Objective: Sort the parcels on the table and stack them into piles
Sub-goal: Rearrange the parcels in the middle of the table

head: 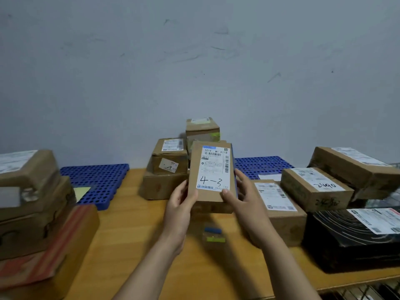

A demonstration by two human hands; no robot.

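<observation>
The left hand [180,202] and right hand [240,198] grip a flat brown cardboard parcel [211,173] at frame centre. Its white label [214,168] reads "501E M1 A21B" and handwritten "4-3".

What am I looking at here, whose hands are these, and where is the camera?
No machine here: a person wears one camera on the head, looking forward and down at their arms. The left hand and right hand grip a small box, its label marked "4-3" facing the camera. On the table around it lie parcels: a pile on the left, a stack at the back, brown boxes and a black parcel on the right. Blue mats lie by the wall.
</observation>
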